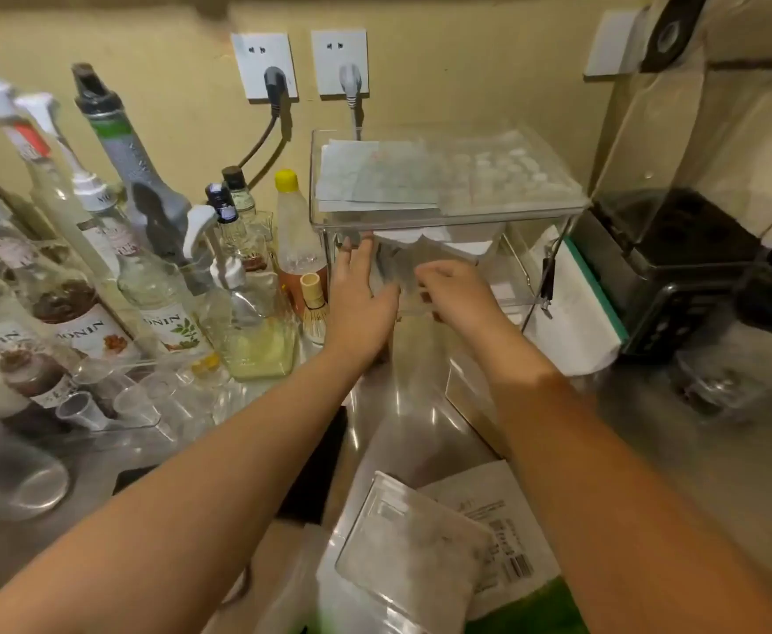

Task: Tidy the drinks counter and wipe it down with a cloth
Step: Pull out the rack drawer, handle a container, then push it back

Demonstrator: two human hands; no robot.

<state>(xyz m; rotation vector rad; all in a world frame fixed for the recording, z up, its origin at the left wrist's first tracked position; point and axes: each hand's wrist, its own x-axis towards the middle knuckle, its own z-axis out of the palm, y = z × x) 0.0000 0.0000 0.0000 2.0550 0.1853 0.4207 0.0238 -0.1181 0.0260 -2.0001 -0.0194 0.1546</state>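
A clear two-tier organiser (448,212) stands against the wall on the steel counter (649,450). Its top tray holds folded papers (375,176) and small white round packs (507,171). Both my hands reach under that tray to a clear plastic bin (404,276) on the lower level. My left hand (361,299) lies flat against the bin's left side, fingers straight. My right hand (455,290) curls over its right front edge. White packets (430,242) sit just behind my fingers. No cloth is in view.
Tall syrup bottles (164,313) and a yellow-capped squeeze bottle (295,231) crowd the left. A bamboo whisk (313,299) stands by my left hand. Small clear cups (132,404) sit front left, a dark machine (695,249) on the right, plastic-wrapped packs (411,546) near me.
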